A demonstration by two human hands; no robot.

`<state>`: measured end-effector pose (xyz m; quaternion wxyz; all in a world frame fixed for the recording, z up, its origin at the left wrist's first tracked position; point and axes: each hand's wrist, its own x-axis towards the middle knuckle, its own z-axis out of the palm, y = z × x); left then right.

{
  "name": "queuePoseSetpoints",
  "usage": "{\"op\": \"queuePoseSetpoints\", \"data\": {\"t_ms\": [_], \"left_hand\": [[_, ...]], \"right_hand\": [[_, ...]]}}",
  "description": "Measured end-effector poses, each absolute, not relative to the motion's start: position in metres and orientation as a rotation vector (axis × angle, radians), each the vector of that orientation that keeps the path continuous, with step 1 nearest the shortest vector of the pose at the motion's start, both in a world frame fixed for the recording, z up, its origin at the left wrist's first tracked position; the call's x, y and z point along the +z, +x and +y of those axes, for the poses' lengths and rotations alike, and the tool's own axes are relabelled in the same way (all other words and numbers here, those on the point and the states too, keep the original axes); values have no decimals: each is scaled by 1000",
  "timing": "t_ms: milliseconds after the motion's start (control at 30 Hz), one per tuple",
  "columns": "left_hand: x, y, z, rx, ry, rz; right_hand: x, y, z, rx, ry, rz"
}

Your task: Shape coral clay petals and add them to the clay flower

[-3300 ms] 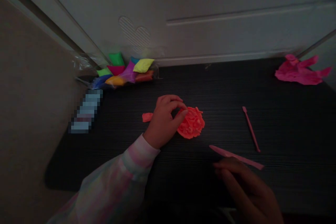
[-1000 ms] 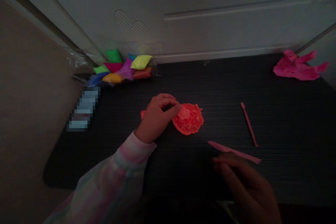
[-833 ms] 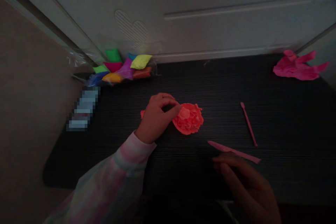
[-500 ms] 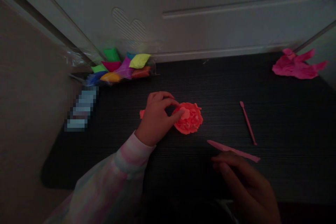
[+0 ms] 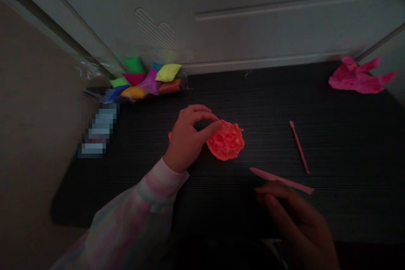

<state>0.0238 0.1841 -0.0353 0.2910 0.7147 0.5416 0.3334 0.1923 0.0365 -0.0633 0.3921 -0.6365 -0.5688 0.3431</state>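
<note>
A round, ruffled piece of bright orange-pink modelling clay (image 5: pixel 227 143) lies on the dark tabletop, its surface covered in small folds. My left hand (image 5: pixel 190 139) reaches in from its left side, thumb and index finger closed on clay at its upper left edge. A sliver of a second orange clay bit (image 5: pixel 170 136) shows behind that hand, mostly hidden by it. My right hand (image 5: pixel 294 215) is held low at the front right with curled fingers and thumb pressed together; whatever they may hold is hidden. Just beyond it lies a pink plastic clay knife (image 5: pixel 281 180).
A thin pink modelling tool (image 5: pixel 299 147) lies farther right. Crumpled pink clay (image 5: pixel 359 78) sits at the back right corner. Several coloured clay packets (image 5: pixel 148 82) in clear plastic stand at the back left, near a blurred-out object (image 5: pixel 99 130). A pale panel (image 5: pixel 253 38) rises behind the table (image 5: pixel 253 101).
My left thumb and index finger, apart half a second ago around a small raised flap, have come together at the clay's upper edge. My right hand stays in place; the view has tilted slightly.
</note>
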Motion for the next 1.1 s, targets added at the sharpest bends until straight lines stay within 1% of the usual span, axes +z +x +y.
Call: {"op": "queuePoseSetpoints", "data": {"t_ms": [133,300,533,900,1100], "left_hand": [[-41,29,184,960,2046,1443],[-45,28,186,929,2172,1424],[-47,26,186,879,2235,1395],[-48,26,187,958,2372,1311],[-49,26,188,891,2405,1295]], "right_hand": [[-63,191,38,878,-1627,-1432],[-63,191,38,896,-1624,-1422],[-63,192,36,895,-1606,-1429],[-61,190,38,891,-1624,-1404],[-64,191,36,890,-1653,-1384]]}}
